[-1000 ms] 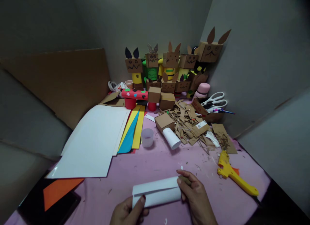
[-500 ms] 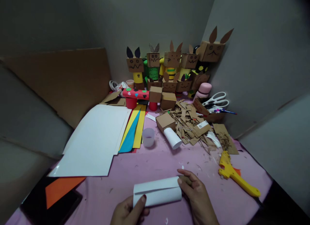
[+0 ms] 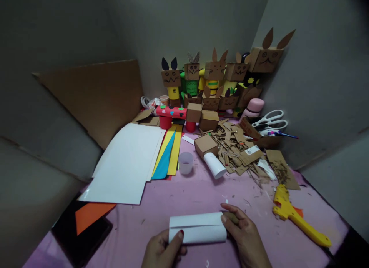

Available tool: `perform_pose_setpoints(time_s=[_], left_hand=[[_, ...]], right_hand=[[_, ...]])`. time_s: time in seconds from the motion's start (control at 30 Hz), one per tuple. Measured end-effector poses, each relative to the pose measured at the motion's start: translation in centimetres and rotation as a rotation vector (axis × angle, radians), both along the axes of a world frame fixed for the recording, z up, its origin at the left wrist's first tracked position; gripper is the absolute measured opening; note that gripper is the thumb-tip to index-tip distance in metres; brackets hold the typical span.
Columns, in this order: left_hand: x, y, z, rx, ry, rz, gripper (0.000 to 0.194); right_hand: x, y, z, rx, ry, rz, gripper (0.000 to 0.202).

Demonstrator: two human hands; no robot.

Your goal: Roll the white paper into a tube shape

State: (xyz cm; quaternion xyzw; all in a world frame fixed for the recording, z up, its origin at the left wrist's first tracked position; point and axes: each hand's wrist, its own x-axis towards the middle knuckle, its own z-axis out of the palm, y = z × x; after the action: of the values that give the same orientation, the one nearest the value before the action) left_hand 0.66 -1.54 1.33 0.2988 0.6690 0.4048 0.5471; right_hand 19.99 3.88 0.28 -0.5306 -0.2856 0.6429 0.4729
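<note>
A tube wrapped in white paper (image 3: 198, 229) lies crosswise near the front of the pink table (image 3: 161, 198). My left hand (image 3: 163, 250) grips its left end with the thumb on top. At the other end, my right hand (image 3: 245, 237) holds the tube with the fingers curled over the rim. The paper's loose edge runs along the top of the tube.
A white sheet (image 3: 127, 164) over yellow and blue sheets lies at left. A small clear cup (image 3: 185, 162), a white roll with a cardboard box (image 3: 211, 158), cardboard scraps (image 3: 239, 145), a yellow glue gun (image 3: 296, 218), scissors (image 3: 271, 120) and cardboard rabbit figures (image 3: 215, 79) stand behind.
The view has shifted, so everything sits further right in the picture. Both hands keep the same hold on the white tube.
</note>
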Motion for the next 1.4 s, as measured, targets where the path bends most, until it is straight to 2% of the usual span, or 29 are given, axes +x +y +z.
perform_pose_setpoints(time_s=[0.13, 0.5, 0.77, 1.07, 1.4], left_hand=[[0.1, -0.2, -0.3, 0.029, -0.060, 0.036, 0.045], [-0.2, -0.5, -0.3, 0.093, -0.142, 0.037, 0.060], [-0.4, -0.5, 0.1, 0.119, -0.166, 0.043, 0.054], [-0.9, -0.7, -0.4, 0.100, -0.176, -0.004, 0.052], [-1.0, -0.7, -0.5, 0.087, -0.221, 0.015, 0.053]], right_hand=[[0.2, -0.1, -0.3, -0.014, 0.011, 0.025, 0.045], [0.3, -0.1, -0.7, -0.020, -0.046, 0.008, 0.046], [0.2, -0.1, -0.5, -0.016, -0.043, -0.012, 0.045], [1.0, 0.3, -1.4, -0.029, -0.044, 0.108, 0.047], [0.9, 0.0, -1.2, -0.049, -0.030, 0.070, 0.047]])
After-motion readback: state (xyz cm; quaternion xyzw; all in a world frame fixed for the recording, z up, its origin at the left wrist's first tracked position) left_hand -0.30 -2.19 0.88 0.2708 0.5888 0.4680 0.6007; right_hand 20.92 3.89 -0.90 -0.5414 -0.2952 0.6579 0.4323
